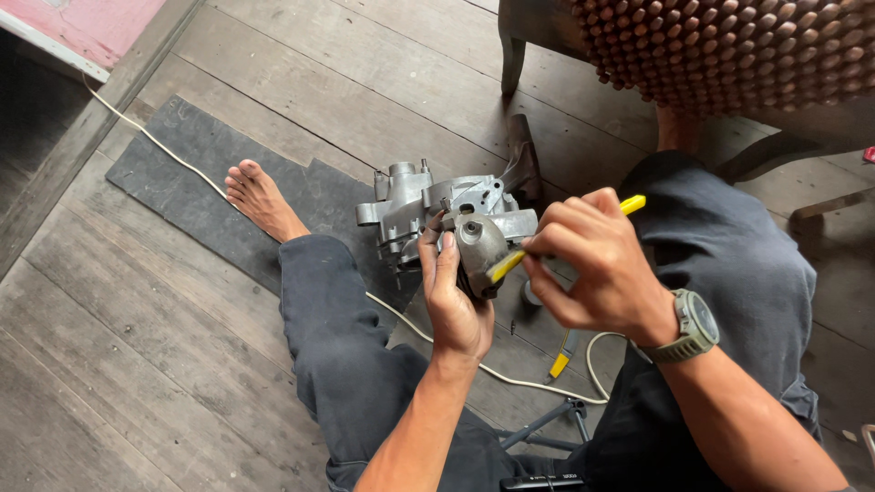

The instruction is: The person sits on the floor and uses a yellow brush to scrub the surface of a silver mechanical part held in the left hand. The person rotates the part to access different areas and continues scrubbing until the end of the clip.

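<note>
Grey metal casting [437, 214] held above plank floor [137, 364], over the person's lap.
Left hand [454, 292], fingers clamped on casting's lower lug; right hand [592, 269], fingers together on yellow-handled tool [510, 262] pressed against it. Risk: tool tip slipping off the rounded boss toward the left thumb.

The floor [164, 364] is made of wide, weathered grey-brown wooden planks running diagonally across the view, with dark seams between them. A dark rubber mat [196, 173] lies flat on the boards. A thin white cord [155, 144] trails over the mat and planks. At the top right stands a dark wooden chair [547, 27] covered with a wooden-bead seat cover [729, 46]. A pink painted surface [91, 23] shows at the top left corner. The light is soft, even daylight.
</note>
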